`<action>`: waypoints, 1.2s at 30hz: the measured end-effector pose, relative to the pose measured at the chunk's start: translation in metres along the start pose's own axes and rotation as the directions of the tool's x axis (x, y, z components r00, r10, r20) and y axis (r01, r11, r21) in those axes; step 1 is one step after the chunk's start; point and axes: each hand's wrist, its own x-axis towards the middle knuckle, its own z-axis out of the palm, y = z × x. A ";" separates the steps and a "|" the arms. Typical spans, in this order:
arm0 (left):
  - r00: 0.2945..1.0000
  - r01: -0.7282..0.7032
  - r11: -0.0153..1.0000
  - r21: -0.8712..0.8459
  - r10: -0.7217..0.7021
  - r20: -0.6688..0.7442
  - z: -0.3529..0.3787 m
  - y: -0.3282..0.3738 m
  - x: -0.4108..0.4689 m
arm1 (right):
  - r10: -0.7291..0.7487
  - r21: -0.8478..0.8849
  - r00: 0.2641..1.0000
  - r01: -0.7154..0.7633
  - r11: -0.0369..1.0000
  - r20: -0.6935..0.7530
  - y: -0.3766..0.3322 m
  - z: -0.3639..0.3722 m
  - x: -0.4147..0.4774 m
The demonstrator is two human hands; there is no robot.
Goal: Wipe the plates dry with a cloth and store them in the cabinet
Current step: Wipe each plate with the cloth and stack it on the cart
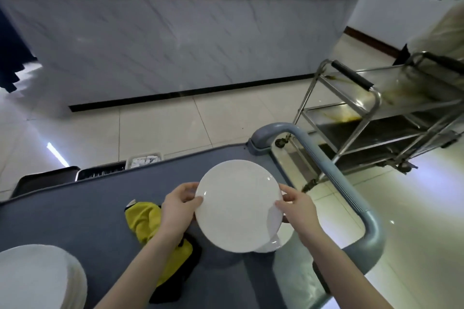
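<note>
A round white plate (237, 204) is held up over the grey cart top (100, 228), its face towards me. My left hand (179, 204) grips its left rim, thumb on the front. My right hand (297, 206) grips the right rim the same way. Just below the plate, part of another white plate (272, 244) shows on the cart. A yellow cloth (148, 221) lies crumpled on the cart under my left forearm. At the bottom left stands a stack of white plates (42, 276).
The cart's grey handle bar (334, 173) curves round on the right. A steel trolley (376, 118) stands beyond it on the tiled floor. A long marble-fronted counter (175, 40) runs across the back. Dark trays (100, 172) sit past the cart's far edge.
</note>
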 end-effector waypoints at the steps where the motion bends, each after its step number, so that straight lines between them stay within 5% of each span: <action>1: 1.000 0.013 1.000 -0.003 -0.013 0.018 0.007 -0.003 0.003 | 0.002 -0.056 1.000 -0.002 0.998 -0.002 0.005 -0.003 0.005; 8: 0.990 0.124 0.992 0.020 -0.125 0.058 0.049 -0.020 0.016 | 0.033 -0.323 0.999 -0.026 0.946 0.015 0.038 -0.017 0.037; 16: 1.000 0.029 0.969 0.244 -0.029 -0.005 0.076 -0.023 0.015 | -0.055 -0.527 0.998 0.035 0.849 -0.022 0.052 -0.025 0.054; 36: 0.996 -0.019 0.935 0.353 -0.013 0.089 0.080 -0.028 -0.001 | 0.016 -0.498 0.999 0.000 0.867 0.028 0.070 -0.021 0.055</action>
